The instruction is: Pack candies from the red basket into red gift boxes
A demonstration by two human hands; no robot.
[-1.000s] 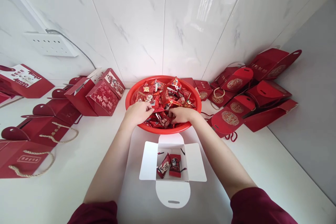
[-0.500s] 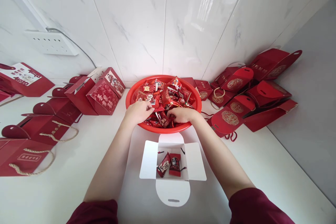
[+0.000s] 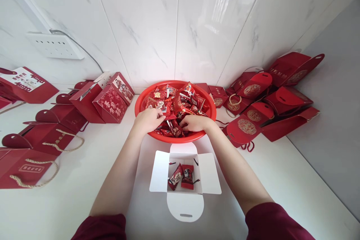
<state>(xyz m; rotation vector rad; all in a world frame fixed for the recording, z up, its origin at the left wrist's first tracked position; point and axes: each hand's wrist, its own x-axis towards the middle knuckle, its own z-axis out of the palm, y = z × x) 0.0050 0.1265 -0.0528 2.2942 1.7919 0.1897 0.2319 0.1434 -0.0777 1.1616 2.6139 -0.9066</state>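
Observation:
A round red basket [image 3: 174,139] against the wall holds a pile of red wrapped sweets [image 3: 180,103]. My left hand [image 3: 149,120] rests over the basket's left front edge, fingers bent together at the sweets; what they pinch, if anything, is too small to tell. At the right front of the pile is my right hand [image 3: 194,123], its fingers curled down among the wrappers, with the tips partly hidden. In front of the basket an open white box [image 3: 185,207] has its flaps spread, with two red packets [image 3: 187,176] lying inside.
Red gift boxes [image 3: 112,103] with rope handles line the left side. More red boxes [image 3: 247,123] stand and lean at the right, near a grey panel [image 3: 332,93]. A socket strip [image 3: 54,46] is on the tiled wall.
My right hand's fingers have shifted very slightly among the sweets. My left hand and the white box look the same.

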